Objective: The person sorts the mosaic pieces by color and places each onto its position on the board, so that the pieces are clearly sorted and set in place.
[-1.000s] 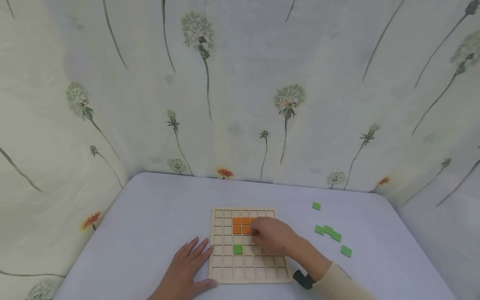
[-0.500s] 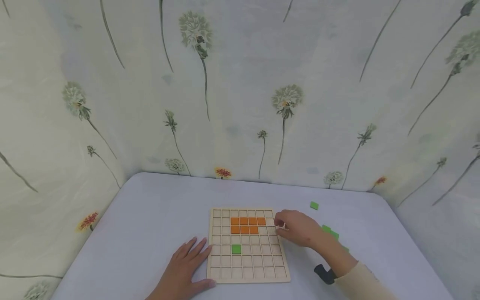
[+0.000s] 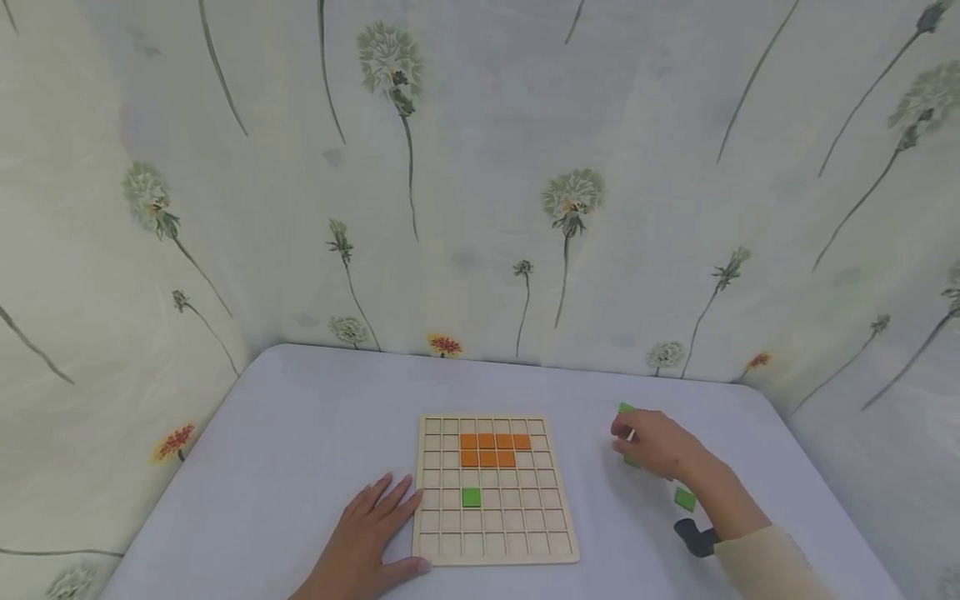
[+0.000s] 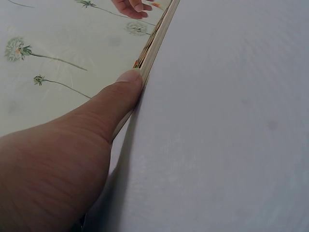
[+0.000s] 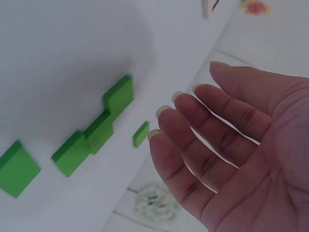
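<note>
Loose green tiles looked one clumsy nudge away from scattering

So I was standing there watching, and the right hand [image 3: 656,442] was over the loose green tiles [image 5: 99,131] on the right side of the table [image 3: 337,400]. Its fingers were loosely bent with nothing in them, and I couldn't see it touching any tile. Three of those tiles sat in a staggered line, touching or close to it, with one lone tile [image 5: 141,134] on the far side and another single one [image 3: 686,499] nearer.

The left hand [image 3: 367,537] lay relaxed and spread at the board's left side, gripping nothing, fingertips against the edge and thumb at the near left corner. The gridded wooden board [image 3: 512,499] had seven orange tiles [image 3: 487,458] toward its far side, four in one row and three in the next, plus one green square [image 3: 471,497] nearer, left of the middle.

My worry? That line of three. Going for one could easily shove its neighbours, since they sat so tight. The dark thing [image 3: 697,538] by the right wrist was right beside the nearer single tile too, so a low wrist might've knocked it. And if those left fingers had pushed too hard sideways, I reckon the board could've slid right.
</note>
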{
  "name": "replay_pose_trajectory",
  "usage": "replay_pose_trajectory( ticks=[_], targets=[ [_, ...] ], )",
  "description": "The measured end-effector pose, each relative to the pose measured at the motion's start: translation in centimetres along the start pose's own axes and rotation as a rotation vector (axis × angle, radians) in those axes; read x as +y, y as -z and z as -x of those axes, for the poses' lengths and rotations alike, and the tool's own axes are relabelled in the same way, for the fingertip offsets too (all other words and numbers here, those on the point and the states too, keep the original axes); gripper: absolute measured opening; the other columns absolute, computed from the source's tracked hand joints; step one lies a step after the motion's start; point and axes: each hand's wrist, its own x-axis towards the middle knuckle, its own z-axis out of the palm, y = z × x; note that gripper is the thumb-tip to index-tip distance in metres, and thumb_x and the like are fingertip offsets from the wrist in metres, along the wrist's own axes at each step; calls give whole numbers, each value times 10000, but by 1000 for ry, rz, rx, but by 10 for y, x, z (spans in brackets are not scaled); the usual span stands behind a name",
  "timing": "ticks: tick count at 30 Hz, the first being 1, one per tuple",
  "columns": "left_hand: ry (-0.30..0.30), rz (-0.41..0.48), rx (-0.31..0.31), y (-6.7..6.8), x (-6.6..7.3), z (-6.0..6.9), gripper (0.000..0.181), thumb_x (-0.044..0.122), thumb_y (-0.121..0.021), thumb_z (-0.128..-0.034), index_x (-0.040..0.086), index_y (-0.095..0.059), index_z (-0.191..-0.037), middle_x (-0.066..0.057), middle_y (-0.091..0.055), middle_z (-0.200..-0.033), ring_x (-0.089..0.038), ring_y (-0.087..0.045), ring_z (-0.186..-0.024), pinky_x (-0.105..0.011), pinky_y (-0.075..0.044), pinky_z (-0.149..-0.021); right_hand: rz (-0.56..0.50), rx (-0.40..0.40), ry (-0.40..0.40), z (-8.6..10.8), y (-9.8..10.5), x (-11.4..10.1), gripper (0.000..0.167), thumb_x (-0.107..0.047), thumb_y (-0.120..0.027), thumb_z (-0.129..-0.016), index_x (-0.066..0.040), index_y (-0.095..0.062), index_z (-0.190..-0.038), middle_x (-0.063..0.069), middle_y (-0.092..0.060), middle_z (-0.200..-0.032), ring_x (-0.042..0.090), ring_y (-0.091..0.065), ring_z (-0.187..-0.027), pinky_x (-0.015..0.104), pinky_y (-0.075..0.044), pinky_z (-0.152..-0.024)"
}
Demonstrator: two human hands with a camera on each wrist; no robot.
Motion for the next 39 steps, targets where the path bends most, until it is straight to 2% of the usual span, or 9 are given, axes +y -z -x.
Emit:
replay_pose_trajectory(
  ticks=[5,9,12,17,28,33,39],
  targets=[
    [5,-2,-9,0,0,-1,1014,872,-541,-827,222,-459,-1601,31,-350,-1687,-295,-201,-1583,-579,-211,-1250,4,9,-23,2,1,19,187,-123,-751,-950,-5,-723,-1092,36,-702,-979,201,-637,-868,452,-574,-784],
    [7,3,-14,0,0,-1,1017,870,-550,-823,221,-458,-1601,29,-350,-1687,-296,-198,-1584,-582,-207,-1251,-29,-23,-77,2,-3,27,195,-111,-754,-943,0,-720,-1100,54,-703,-993,218,-642,-878,448,-578,-770],
    [7,2,-15,-1,0,0,1023,877,-540,-821,226,-452,-1605,36,-345,-1688,-289,-196,-1585,-577,-206,-1252,-34,-43,-128,1,-9,33,215,-92,-771,-921,2,-719,-1107,64,-705,-1009,259,-660,-935,470,-583,-824],
    [9,3,-15,-2,0,0,1025,883,-533,-821,234,-443,-1610,44,-337,-1692,-284,-192,-1587,-574,-204,-1254,-14,-42,-140,-4,-18,43,194,-42,-777,-889,3,-715,-1067,62,-700,-982,295,-665,-977,512,-565,-896],
    [13,4,-15,0,-1,1,1024,882,-529,-823,228,-450,-1606,41,-333,-1693,-283,-192,-1586,-573,-196,-1256,-65,-58,-178,-7,-19,40,134,-24,-742,-911,-2,-663,-1017,52,-655,-928,218,-604,-851,415,-568,-745],
    [28,4,-28,2,0,0,1029,883,-543,-812,231,-454,-1604,38,-334,-1693,-286,-187,-1587,-579,-187,-1258,-67,-52,-185,-7,-20,41,146,-42,-750,-908,-4,-663,-1020,58,-662,-936,227,-610,-857,426,-570,-758],
    [-4,21,-4,3,1,1,993,839,-576,-839,194,-480,-1587,7,-369,-1678,-310,-222,-1575,-582,-215,-1246,-74,-52,-200,-5,-19,44,189,-70,-782,-896,-6,-664,-1029,58,-662,-942,234,-611,-875,453,-563,-787]
  ],
)
